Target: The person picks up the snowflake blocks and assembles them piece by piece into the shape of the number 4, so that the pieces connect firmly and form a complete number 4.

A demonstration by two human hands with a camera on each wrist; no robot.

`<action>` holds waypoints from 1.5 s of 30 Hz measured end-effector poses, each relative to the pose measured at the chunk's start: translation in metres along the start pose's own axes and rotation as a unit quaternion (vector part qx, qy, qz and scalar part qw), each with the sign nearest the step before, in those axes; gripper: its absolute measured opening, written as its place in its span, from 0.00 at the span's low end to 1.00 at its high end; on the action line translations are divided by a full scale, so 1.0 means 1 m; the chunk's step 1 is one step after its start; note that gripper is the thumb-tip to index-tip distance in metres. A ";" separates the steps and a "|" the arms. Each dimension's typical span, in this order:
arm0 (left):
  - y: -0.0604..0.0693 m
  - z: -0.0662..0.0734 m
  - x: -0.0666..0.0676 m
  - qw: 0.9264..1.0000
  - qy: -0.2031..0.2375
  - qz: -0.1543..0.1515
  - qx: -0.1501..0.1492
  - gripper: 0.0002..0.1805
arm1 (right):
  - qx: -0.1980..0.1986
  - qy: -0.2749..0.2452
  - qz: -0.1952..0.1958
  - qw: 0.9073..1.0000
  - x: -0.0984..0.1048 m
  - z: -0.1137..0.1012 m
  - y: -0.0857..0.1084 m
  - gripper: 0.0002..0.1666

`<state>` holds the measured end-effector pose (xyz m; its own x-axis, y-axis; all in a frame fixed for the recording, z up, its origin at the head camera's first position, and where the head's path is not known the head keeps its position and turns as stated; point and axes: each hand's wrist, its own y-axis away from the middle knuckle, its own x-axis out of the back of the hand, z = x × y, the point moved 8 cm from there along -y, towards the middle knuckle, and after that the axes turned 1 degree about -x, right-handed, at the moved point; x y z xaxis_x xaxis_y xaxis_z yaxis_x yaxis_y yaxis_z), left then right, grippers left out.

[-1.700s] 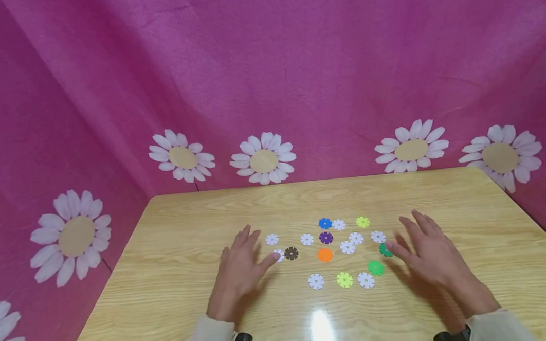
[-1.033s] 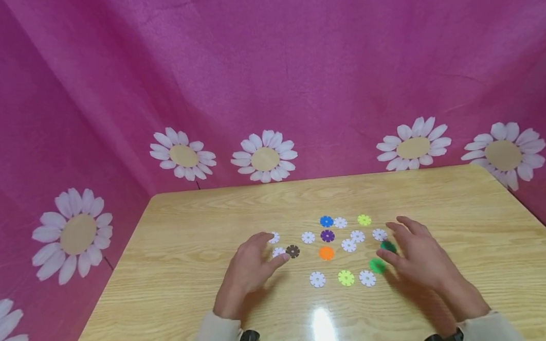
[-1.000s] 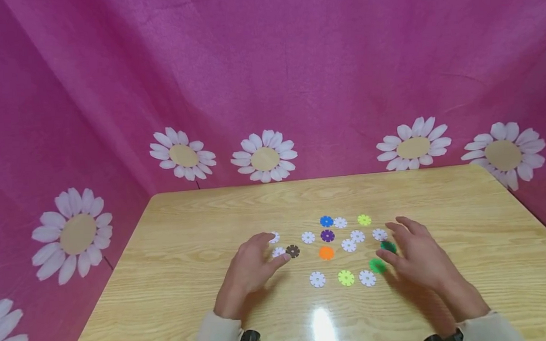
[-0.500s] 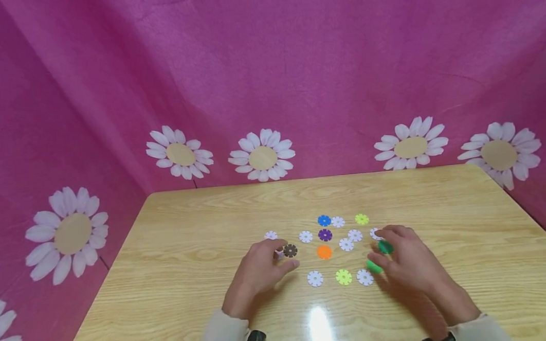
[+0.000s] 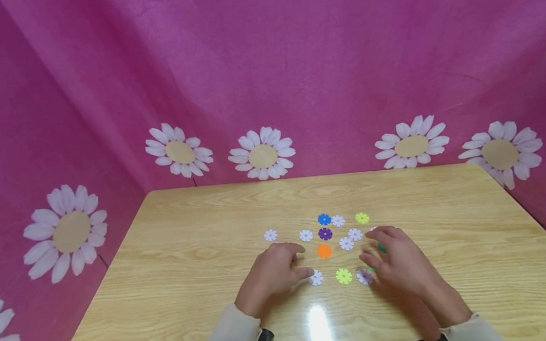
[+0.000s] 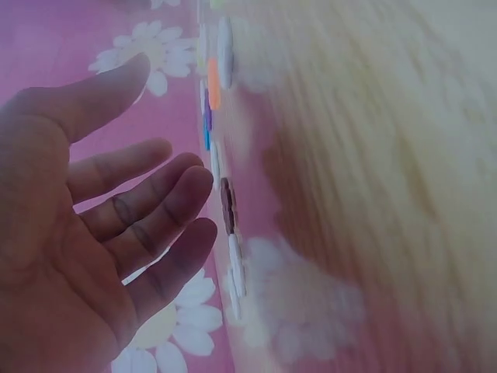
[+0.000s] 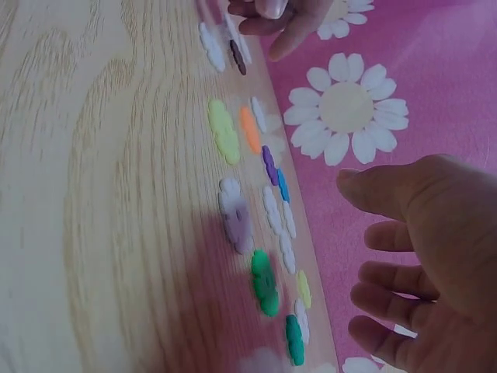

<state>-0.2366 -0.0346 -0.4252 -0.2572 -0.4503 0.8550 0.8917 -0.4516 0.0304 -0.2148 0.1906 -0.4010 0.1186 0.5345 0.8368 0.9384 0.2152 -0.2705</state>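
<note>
Flat notched discs lie spread over the wooden table, among them an orange disc point(image 5: 324, 251), a purple disc point(image 5: 324, 233), a blue disc point(image 5: 324, 219) and several white ones. My left hand point(image 5: 274, 276) is held above the table with fingers loosely bent, its thumb over the edge of a white disc point(image 5: 316, 278); in the head view it hides the brown disc point(image 6: 227, 206). My right hand point(image 5: 402, 264) hovers at the right side of the group and partly covers two green discs point(image 7: 265, 283). Both wrist views show the hands empty, off the discs.
A yellow-green disc point(image 5: 344, 276) lies at the front between the hands, and another yellow-green disc point(image 5: 362, 218) at the back right. Behind the table point(image 5: 201, 210) and along its left side hangs a pink cloth point(image 5: 296, 76) printed with large daisies.
Both hands have moved inward, toward each other. The left hand has passed over the brown disc, and the right hand has come further over the green discs. The discs look unmoved.
</note>
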 end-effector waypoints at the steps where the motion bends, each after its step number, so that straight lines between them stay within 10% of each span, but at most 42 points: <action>1: 0.000 0.001 -0.001 1.000 -0.003 -0.004 -0.001 0.27 | 0.003 -0.001 0.001 1.000 0.000 -0.001 0.000 0.27; 11: -0.004 0.016 -0.014 0.997 -0.057 -0.015 -0.050 0.13 | 0.006 0.003 -0.018 1.000 -0.009 -0.007 0.001 0.23; 17: -0.006 0.024 -0.021 0.990 -0.112 -0.027 -0.075 0.23 | 0.019 -0.001 -0.019 1.000 -0.012 -0.011 0.001 0.21; 28: -0.007 0.026 -0.025 0.988 -0.141 -0.026 -0.065 0.11 | 0.048 -0.007 0.003 0.999 -0.018 -0.022 0.005 0.18; 45: -0.009 0.029 -0.024 0.990 -0.129 -0.030 -0.056 0.15 | 0.039 0.012 -0.081 0.996 -0.042 -0.029 0.004 0.12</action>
<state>-0.2272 0.0031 -0.4311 -0.1919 -0.2152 0.9575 0.8272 -0.5605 0.0398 -0.2067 0.1452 -0.4233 -0.0239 0.4672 0.8838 0.9181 0.3601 -0.1655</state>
